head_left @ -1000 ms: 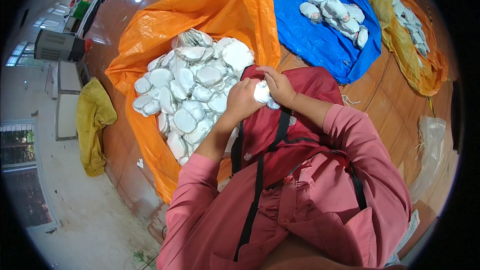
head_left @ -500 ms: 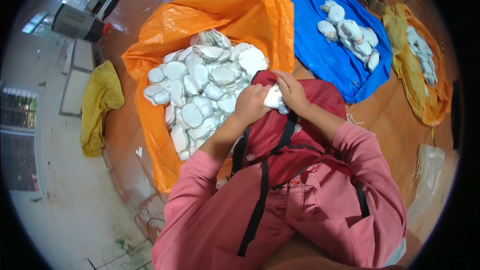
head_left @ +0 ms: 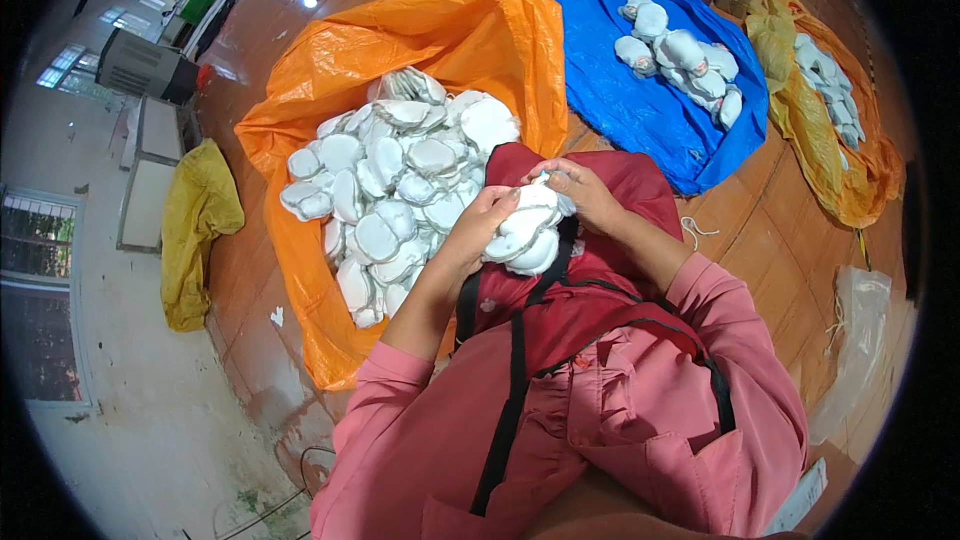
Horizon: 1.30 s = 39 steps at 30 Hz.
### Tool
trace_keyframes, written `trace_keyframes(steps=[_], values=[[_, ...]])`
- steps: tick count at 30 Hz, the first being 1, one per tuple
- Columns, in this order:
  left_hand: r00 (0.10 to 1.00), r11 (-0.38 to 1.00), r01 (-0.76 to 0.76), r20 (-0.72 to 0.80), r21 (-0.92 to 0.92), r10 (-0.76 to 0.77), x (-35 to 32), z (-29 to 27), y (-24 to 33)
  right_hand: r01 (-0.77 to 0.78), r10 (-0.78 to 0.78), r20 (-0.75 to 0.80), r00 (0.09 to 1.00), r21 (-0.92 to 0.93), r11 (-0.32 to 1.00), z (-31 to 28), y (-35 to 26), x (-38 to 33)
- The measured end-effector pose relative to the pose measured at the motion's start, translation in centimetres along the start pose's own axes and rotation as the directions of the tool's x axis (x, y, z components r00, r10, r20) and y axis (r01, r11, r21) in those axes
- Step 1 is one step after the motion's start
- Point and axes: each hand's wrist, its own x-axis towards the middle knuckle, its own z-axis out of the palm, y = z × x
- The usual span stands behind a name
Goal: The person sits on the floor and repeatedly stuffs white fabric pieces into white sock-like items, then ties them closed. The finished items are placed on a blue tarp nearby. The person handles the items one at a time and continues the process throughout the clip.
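Over my lap I hold a white plush piece [head_left: 528, 230] with several rounded lobes hanging down. My left hand [head_left: 480, 225] is closed on its left edge, thumb on top. My right hand [head_left: 582, 190] pinches its upper end, where a small light-blue bit shows between the fingers. Beneath it lies a dark red apron [head_left: 620, 190] with black straps, spread over my knees. Left of my hands, an orange sack [head_left: 300, 70] lies spread, heaped with white, flat, rounded plush pieces [head_left: 385, 195].
Right of the orange sack, a blue sheet [head_left: 600, 90] carries several white plump pieces [head_left: 690, 55]. Farther right is a yellow-orange sack [head_left: 800, 140] with pale pieces. A yellow sack [head_left: 195, 240] leans by the left wall. A clear plastic bag [head_left: 850, 350] lies on the tiled floor.
The plush piece, mostly covered by my hands before, now hangs in view with its lobes spread. My left hand has moved down and turned; my right hand has shifted to its top.
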Motion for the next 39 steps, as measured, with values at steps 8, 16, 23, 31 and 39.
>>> trace_keyframes(steps=[8, 16, 23, 31, 39], values=[[0.983, 0.982, -0.185, 0.001, -0.039, 0.185, -0.2, 1.3, -1.3, -0.146, 0.197, -0.15, 0.969, 0.298, 0.943, 1.0, 2.8, -1.1], [0.978, 0.977, -0.206, -0.043, -0.054, 0.204, 0.1, 1.5, -2.8, -0.222, 0.294, -0.191, 0.937, 0.326, 0.919, 0.8, 3.4, -0.7], [0.983, 0.975, -0.139, 0.092, -0.171, 0.157, 0.1, 0.8, -2.8, -0.258, 0.32, -0.152, 0.935, 0.326, 0.909, 1.1, 3.6, -1.0], [0.99, 0.982, -0.134, 0.027, -0.134, 0.138, -0.4, 1.5, -3.5, -0.325, 0.402, -0.188, 0.896, 0.34, 0.882, 0.8, 4.2, -1.4], [0.992, 0.982, -0.125, -0.003, 0.143, 0.127, -2.4, 3.0, -2.7, -0.427, 0.486, -0.212, 0.848, 0.269, 0.863, 0.1, 5.5, -1.4]])
